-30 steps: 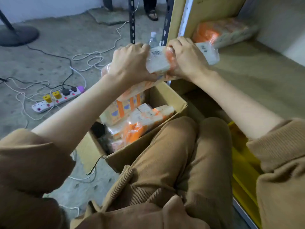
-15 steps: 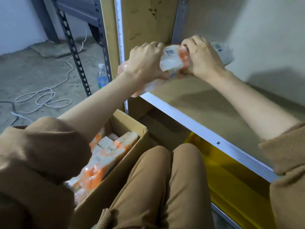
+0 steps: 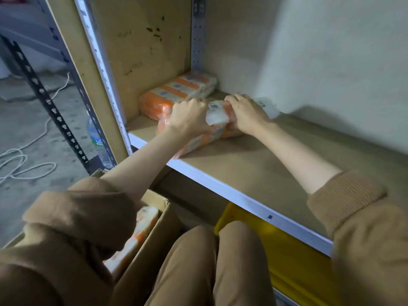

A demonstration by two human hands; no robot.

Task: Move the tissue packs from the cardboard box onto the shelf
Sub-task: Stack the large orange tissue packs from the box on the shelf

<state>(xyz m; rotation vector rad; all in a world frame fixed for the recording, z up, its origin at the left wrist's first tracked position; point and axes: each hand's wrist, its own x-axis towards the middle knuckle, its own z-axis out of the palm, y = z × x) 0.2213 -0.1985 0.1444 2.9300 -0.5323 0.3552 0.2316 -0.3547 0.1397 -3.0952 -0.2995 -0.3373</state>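
Pack: our orange-and-white plastic-wrapped tissue pack lies on the tan wooden shelf, near end at its front edge.
Grip: left hand, right hand both clamped on it.
Risk: if we release here, it may tip off.

Dim, flat indoor light, probably from upper left. Broad soft shadow on wall low at right; dark gap under shelf. Wide-angle bowing of upright at left. Near sleeves blurred, detail soft throughout.
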